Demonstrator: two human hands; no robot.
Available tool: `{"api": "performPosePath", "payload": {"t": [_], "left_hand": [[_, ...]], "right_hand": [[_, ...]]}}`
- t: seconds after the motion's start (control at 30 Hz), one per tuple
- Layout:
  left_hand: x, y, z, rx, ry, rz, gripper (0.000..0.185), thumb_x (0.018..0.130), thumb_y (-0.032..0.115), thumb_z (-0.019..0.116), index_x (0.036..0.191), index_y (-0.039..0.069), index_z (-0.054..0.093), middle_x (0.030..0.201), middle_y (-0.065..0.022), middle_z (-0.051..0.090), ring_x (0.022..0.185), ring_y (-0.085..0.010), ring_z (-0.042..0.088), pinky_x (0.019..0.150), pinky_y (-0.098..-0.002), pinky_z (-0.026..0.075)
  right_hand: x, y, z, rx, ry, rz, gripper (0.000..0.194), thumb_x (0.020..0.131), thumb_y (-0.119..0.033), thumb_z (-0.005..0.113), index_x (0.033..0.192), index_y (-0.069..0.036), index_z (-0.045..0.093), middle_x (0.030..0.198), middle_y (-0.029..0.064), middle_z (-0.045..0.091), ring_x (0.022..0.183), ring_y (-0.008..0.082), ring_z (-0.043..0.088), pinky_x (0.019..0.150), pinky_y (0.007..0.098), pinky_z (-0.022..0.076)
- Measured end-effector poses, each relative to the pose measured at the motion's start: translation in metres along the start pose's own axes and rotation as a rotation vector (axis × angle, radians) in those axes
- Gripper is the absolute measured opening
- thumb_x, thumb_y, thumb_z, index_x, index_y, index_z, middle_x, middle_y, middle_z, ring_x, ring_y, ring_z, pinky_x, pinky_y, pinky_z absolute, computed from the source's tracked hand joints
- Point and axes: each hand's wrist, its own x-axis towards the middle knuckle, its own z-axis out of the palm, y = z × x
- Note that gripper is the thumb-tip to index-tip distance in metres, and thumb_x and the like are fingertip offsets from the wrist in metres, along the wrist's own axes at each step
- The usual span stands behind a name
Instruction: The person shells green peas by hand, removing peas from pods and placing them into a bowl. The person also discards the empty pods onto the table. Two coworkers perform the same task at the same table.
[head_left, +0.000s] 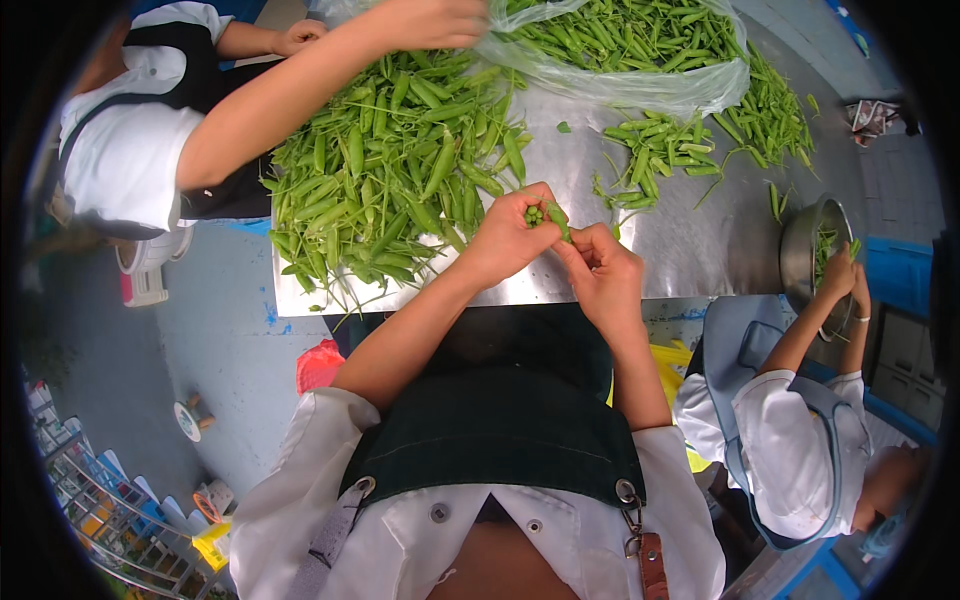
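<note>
My left hand is closed around several green pea pods, their ends showing inside the curled fingers. Beside it, my right hand pinches the lower end of one pea pod between thumb and fingers, and the left fingers touch the same pod. Both hands are above the front edge of a stainless steel table. A large heap of pea pods with stringy stems lies just left of my hands. To the right of them is a smaller pile of pods.
A clear plastic bag full of pods lies at the back. Loose pods spread along its right side. At left, a co-worker's arm reaches over the heap. Another co-worker at right works over a steel bowl at the table's end.
</note>
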Motion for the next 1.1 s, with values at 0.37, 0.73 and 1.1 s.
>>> {"api": "performPosePath", "payload": {"t": [0.37, 0.73, 1.1], "left_hand": [[0.000, 0.001, 0.013, -0.073, 0.097, -0.139, 0.011, 0.093, 0.014, 0.058, 0.087, 0.004, 0.057, 0.075, 0.0024, 0.055, 0.066, -0.0023, 0.045, 0.056, -0.0218, 0.037], [-0.007, -0.021, 0.019, -0.291, 0.086, -0.211, 0.028, 0.101, 0.031, 0.052, 0.088, 0.007, 0.057, 0.065, 0.0044, 0.048, 0.053, -0.0035, 0.039, 0.046, -0.0206, 0.031], [-0.014, -0.018, 0.021, -0.458, -0.036, -0.260, 0.028, 0.103, 0.028, 0.048, 0.091, 0.006, 0.058, 0.065, 0.0054, 0.044, 0.050, -0.0033, 0.032, 0.044, -0.0200, 0.024]], "right_hand": [[-0.003, 0.008, 0.022, 0.495, 0.089, 0.337, 0.025, 0.096, -0.012, 0.057, 0.072, -0.005, 0.052, 0.059, 0.0008, 0.055, 0.048, 0.0056, 0.047, 0.046, 0.0219, 0.0372], [-0.003, 0.022, 0.024, 0.490, 0.046, 0.324, 0.027, 0.092, -0.012, 0.059, 0.069, -0.004, 0.049, 0.055, -0.0015, 0.047, 0.052, 0.0047, 0.043, 0.048, 0.0240, 0.0358], [0.025, 0.014, 0.017, 0.945, 0.001, 0.412, 0.015, 0.097, -0.016, 0.060, 0.089, -0.004, 0.062, 0.076, -0.0032, 0.058, 0.063, 0.0035, 0.045, 0.056, 0.0197, 0.0355]]}}
